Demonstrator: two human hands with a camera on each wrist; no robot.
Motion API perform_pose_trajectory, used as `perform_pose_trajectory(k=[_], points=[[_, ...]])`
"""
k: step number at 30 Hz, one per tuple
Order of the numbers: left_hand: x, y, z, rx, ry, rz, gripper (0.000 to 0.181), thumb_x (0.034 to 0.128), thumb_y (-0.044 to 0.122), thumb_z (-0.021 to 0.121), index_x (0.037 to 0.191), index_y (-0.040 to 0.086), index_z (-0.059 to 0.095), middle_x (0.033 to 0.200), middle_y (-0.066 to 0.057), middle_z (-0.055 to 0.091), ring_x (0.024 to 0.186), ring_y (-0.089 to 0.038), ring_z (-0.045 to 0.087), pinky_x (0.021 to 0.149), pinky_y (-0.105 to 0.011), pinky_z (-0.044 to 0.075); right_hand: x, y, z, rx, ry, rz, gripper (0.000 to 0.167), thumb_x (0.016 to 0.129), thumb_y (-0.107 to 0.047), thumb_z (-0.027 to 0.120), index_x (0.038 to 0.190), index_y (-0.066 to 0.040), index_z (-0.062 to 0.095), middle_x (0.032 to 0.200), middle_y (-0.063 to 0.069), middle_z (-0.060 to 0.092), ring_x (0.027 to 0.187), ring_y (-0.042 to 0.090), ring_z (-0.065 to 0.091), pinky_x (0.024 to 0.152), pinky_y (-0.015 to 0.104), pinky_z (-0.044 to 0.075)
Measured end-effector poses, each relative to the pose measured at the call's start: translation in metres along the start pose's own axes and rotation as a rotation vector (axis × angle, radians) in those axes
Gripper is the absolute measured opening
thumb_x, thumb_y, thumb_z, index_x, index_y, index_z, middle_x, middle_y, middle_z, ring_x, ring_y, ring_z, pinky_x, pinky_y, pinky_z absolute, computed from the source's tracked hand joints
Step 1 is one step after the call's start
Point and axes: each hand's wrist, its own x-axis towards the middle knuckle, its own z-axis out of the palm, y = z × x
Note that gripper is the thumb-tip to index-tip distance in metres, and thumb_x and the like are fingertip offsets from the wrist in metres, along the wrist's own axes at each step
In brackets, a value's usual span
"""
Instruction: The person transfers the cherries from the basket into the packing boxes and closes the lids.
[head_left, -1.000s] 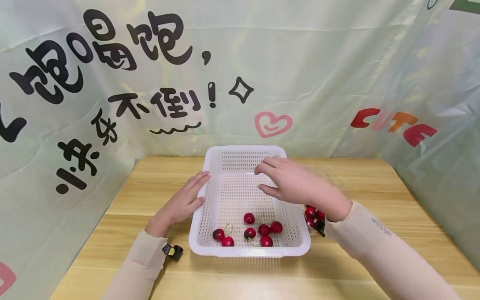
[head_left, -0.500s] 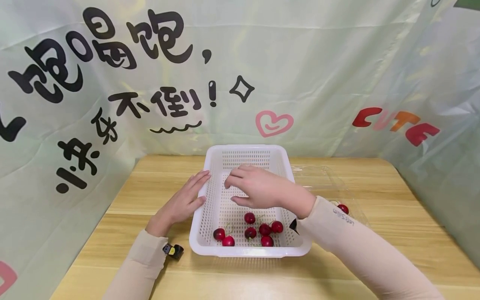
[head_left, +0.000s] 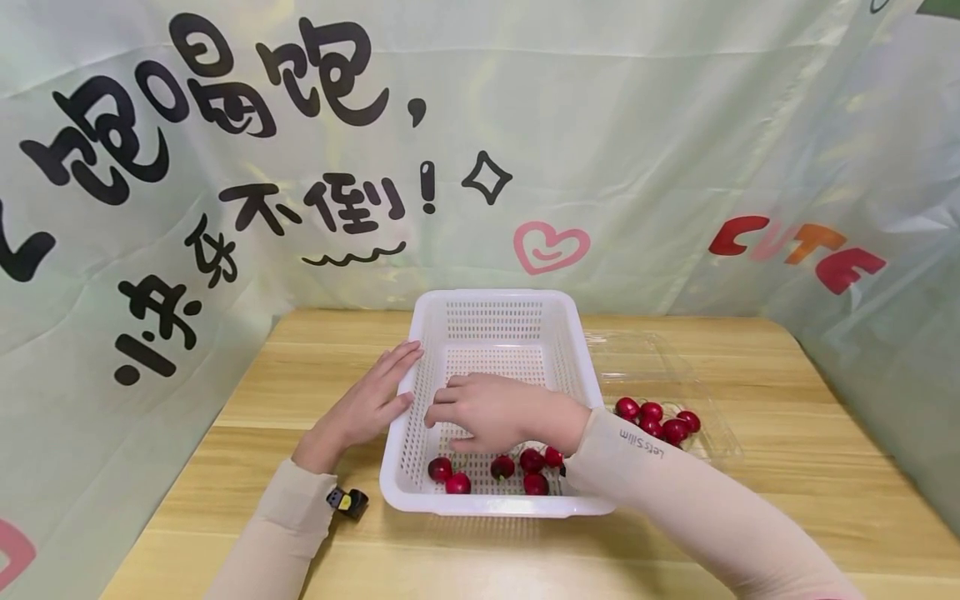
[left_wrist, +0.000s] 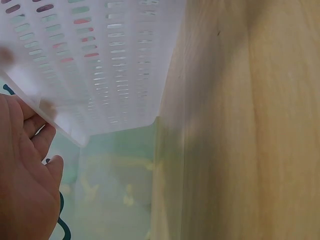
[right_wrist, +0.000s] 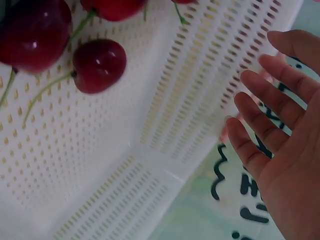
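A white perforated plastic basket [head_left: 495, 505] stands on the table. Several red cherries [head_left: 536, 484] lie near its front end, some with green stems; the right wrist view shows one cherry [right_wrist: 100, 66] close up. My left hand [head_left: 372, 400] rests on the basket's left rim, its fingers laid over the edge; the left wrist view has this hand [left_wrist: 27, 170] against the rim from outside. Over the basket's inside hovers my right hand [head_left: 491, 412], fingers loosely bent. Nothing is in that hand [right_wrist: 287, 145] in the right wrist view. It hides part of the basket floor.
Right of the basket, a clear plastic box [head_left: 645, 354] contains several more cherries [head_left: 675, 431], partly hidden by the right sleeve. A small black and yellow device [head_left: 347, 502] is by the left cuff. A printed cloth [head_left: 630, 167] hangs behind the wooden table [head_left: 795, 417].
My right hand has moved left and toward the front, deeper over the basket. The boxed cherries behind the right arm are more exposed. My left hand stays on the rim.
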Motion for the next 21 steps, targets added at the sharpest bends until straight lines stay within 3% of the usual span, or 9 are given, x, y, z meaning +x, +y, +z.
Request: perform_pose_trajectory(k=[11, 21], points=[[0.0, 0.002, -0.001, 0.0, -0.004, 0.0, 0.06, 0.1, 0.021, 0.049, 0.152, 0.001, 0.028, 0.16, -0.013, 0.022, 0.147, -0.029, 0.017, 0.116, -0.055, 0.012, 0.014, -0.002, 0.013, 0.074, -0.073, -0.036, 0.036, 0.092, -0.034, 0.065, 0.127, -0.025, 0.064, 0.12, -0.009, 0.061, 0.105, 0.012, 0.056, 0.097, 0.027, 0.044], [0.0, 0.001, 0.0, 0.0, -0.003, -0.006, 0.059, 0.1001, 0.022, 0.048, 0.152, 0.001, 0.029, 0.16, -0.012, 0.022, 0.147, -0.028, 0.017, 0.117, -0.054, 0.012, 0.022, 0.002, 0.027, 0.198, -0.186, -0.019, 0.038, 0.089, -0.031, 0.069, 0.127, -0.027, 0.065, 0.119, -0.008, 0.062, 0.106, 0.006, 0.056, 0.098, 0.026, 0.044]])
